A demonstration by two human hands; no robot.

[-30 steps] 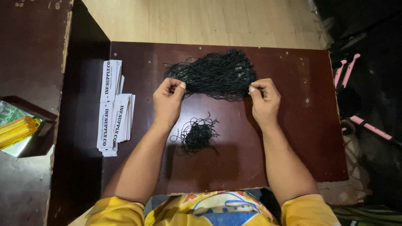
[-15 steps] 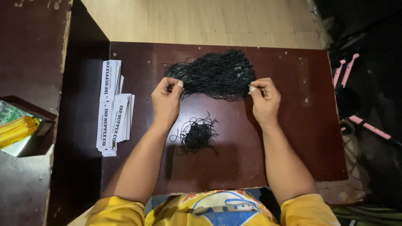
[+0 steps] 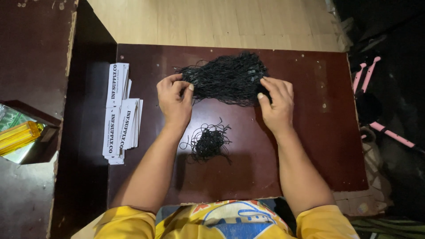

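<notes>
A big bundle of thin black strings [image 3: 228,77] lies across the far half of a dark brown table [image 3: 318,146]. My left hand [image 3: 174,101] pinches the bundle's left end with fingers curled. My right hand [image 3: 276,104] grips the bundle's right end. Between my forearms a small tangled pile of black strings [image 3: 208,141] rests on the table, apart from both hands.
Stacks of white paper tags [image 3: 120,113] lie near the table's left edge. At far left a dark box holds a yellow object [image 3: 20,137]. Pink-handled items [image 3: 369,75] lie on the dark floor at right. Pale wooden flooring [image 3: 212,20] is beyond the table.
Both hands have stayed on the ends of the large bundle with only slight finger shifts. The small pile and the tags have not moved.
</notes>
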